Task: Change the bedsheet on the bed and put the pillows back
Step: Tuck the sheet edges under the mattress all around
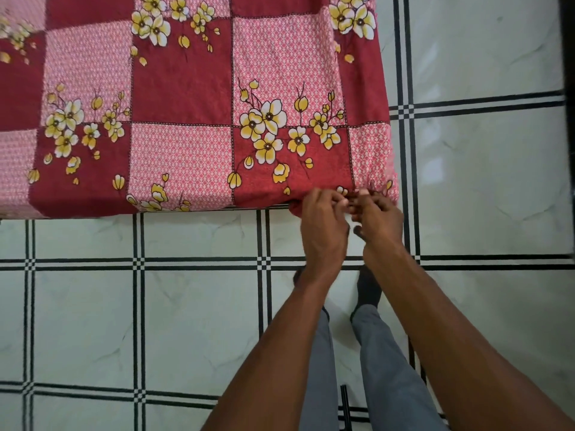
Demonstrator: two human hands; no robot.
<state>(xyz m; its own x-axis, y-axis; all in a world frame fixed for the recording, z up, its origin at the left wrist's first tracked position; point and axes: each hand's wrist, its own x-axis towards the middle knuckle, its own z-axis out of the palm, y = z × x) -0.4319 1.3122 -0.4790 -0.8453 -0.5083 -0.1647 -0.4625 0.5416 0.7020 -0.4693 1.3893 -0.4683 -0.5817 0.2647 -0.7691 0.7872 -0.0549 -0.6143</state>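
A red and pink checked bedsheet (193, 98) with yellow and white flowers covers the bed, which fills the upper left of the head view. Both my hands meet at the bed's near right corner. My left hand (323, 227) pinches the sheet's lower edge with curled fingers. My right hand (378, 220) sits right beside it and grips the bunched corner fabric. The sheet lies flat on top and hangs over the near and right sides. No pillows are in view.
White marble floor tiles (199, 321) with black striped borders surround the bed in front and to the right. My legs in grey trousers (382, 353) and my feet stand just behind the hands. A dark edge (567, 88) runs along the far right.
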